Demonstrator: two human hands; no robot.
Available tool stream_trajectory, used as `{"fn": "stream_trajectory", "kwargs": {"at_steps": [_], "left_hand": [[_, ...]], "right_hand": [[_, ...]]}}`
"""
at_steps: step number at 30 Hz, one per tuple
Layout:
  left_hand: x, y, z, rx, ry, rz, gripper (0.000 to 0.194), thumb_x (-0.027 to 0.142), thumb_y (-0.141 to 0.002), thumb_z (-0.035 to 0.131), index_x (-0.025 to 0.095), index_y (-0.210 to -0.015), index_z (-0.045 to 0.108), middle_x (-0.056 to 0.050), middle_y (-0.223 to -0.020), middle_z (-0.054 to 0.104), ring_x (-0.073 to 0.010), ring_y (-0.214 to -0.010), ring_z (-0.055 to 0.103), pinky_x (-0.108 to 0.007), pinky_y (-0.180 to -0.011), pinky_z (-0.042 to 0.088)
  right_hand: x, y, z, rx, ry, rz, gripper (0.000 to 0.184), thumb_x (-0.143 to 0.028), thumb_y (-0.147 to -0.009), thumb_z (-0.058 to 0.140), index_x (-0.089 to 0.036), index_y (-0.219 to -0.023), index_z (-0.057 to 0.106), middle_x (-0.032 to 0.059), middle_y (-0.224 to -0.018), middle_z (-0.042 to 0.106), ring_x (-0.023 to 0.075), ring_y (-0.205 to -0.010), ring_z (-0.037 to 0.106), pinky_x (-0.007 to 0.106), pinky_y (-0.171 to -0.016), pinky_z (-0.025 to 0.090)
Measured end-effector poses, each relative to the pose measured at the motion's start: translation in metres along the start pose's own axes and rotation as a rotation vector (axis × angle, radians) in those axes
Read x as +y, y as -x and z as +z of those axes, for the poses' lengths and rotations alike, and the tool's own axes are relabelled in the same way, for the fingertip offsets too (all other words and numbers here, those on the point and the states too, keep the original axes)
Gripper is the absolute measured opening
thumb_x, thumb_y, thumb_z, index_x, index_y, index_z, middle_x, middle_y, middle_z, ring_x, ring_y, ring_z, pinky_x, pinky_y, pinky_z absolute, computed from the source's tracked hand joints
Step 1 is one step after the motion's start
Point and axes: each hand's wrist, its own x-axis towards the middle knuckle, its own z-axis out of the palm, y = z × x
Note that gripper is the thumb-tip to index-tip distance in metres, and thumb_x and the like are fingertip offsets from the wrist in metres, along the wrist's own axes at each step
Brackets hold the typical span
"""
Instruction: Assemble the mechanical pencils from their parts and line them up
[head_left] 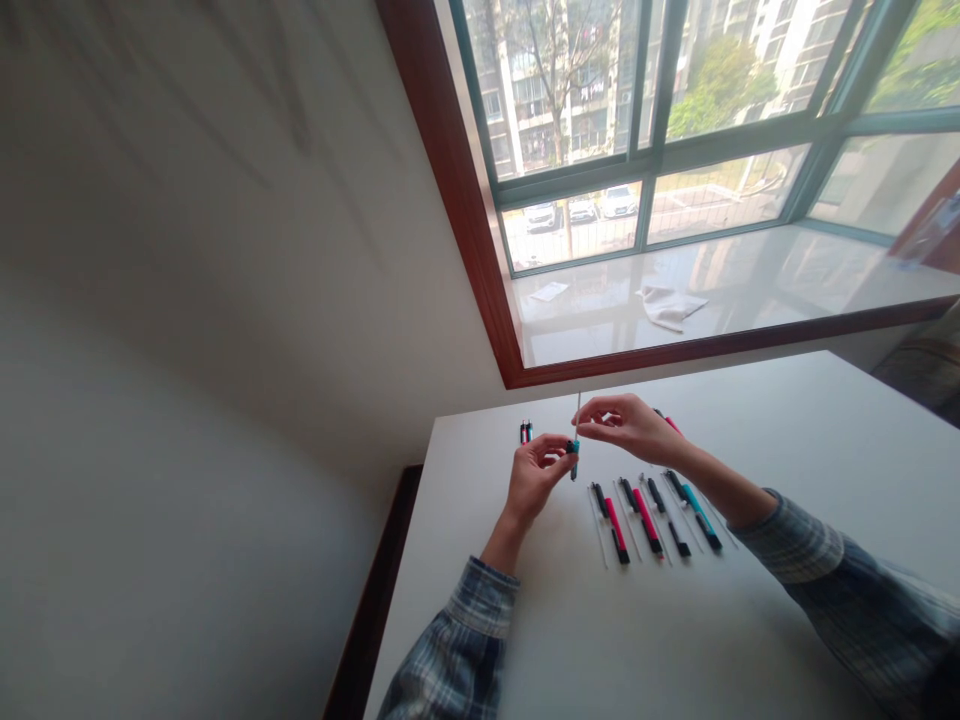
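Right above the white surface, near its far edge: a teal pen hangs in mid-air between both hands, upright, dark lower end pointing down, with a thin white refill standing out of its top.

Left hand: comes in from the near side and has the pen, left fingers together and clamped round the teal section.

Right hand: reaches across from the right, right fingers pinched together on the refill just above the barrel.

Just beyond the left hand: a small black-and-red pen piece stands on the surface.

Behind the right wrist: a pink-and-black pen, partly hidden by that hand.

Laid out in front: a neat row of separated pen parts, with pink barrels and a teal barrel, dark end pieces and thin refills, all lying at a slant.

Sleeves: blue plaid cuffs on both forearms.

Past the surface: a wide window in a reddish wooden frame, a crumpled white cloth and a paper sheet on its glossy sill, and parked cars outside.
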Motion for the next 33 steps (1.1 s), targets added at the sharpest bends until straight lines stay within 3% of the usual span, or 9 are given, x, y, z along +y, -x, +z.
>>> {"fn": "stream_trajectory", "kwargs": {"at_steps": [12,18,21,25,33], "left_hand": [[0.0,0.0,0.001,0.019,0.03,-0.023,0.031,0.036,-0.071,0.089,0.016,-0.093,0.078,-0.008,-0.094,0.076,-0.0198,-0.085,0.069,-0.033,-0.08,0.056],[-0.001,0.001,-0.001,0.084,0.239,-0.017,0.029,0.031,-0.071,0.089,0.019,-0.095,0.077,-0.004,-0.091,0.075,-0.0172,-0.086,0.068,-0.031,-0.083,0.054],[0.0,0.001,-0.002,0.099,0.242,0.005,0.029,0.03,-0.07,0.09,0.02,-0.094,0.077,-0.004,-0.092,0.074,-0.0172,-0.087,0.067,-0.03,-0.082,0.054],[0.002,0.001,-0.001,0.072,0.15,0.029,0.025,0.031,-0.071,0.089,0.019,-0.09,0.078,-0.005,-0.092,0.074,-0.0179,-0.088,0.065,-0.03,-0.079,0.054],[0.004,0.003,0.0,0.041,-0.027,0.074,0.021,0.034,-0.077,0.084,0.019,-0.091,0.079,-0.007,-0.093,0.075,-0.0192,-0.089,0.065,-0.029,-0.076,0.053]], "right_hand": [[0.01,-0.002,-0.01,0.014,0.073,-0.001,0.043,-0.057,-0.085,0.072,-0.02,-0.105,0.08,0.0079,-0.097,0.077,0.0197,-0.08,0.064,0.033,-0.068,0.051],[0.034,0.002,-0.035,0.136,0.68,0.045,0.02,-0.034,-0.094,0.065,-0.025,-0.104,0.08,0.0053,-0.097,0.078,0.0242,-0.089,0.066,0.036,-0.079,0.049],[0.055,0.003,-0.042,0.064,0.901,0.126,0.019,-0.024,-0.094,0.064,-0.022,-0.104,0.08,0.0067,-0.097,0.079,0.0265,-0.095,0.066,0.036,-0.081,0.049],[0.077,0.002,-0.04,-0.028,1.004,0.174,0.022,-0.02,-0.094,0.064,-0.019,-0.111,0.079,0.0084,-0.104,0.079,0.0275,-0.102,0.065,0.035,-0.086,0.049],[0.085,0.002,-0.034,-0.087,1.042,0.189,0.024,-0.025,-0.094,0.067,-0.018,-0.114,0.078,0.0106,-0.101,0.08,0.0284,-0.101,0.065,0.034,-0.086,0.048]]}}
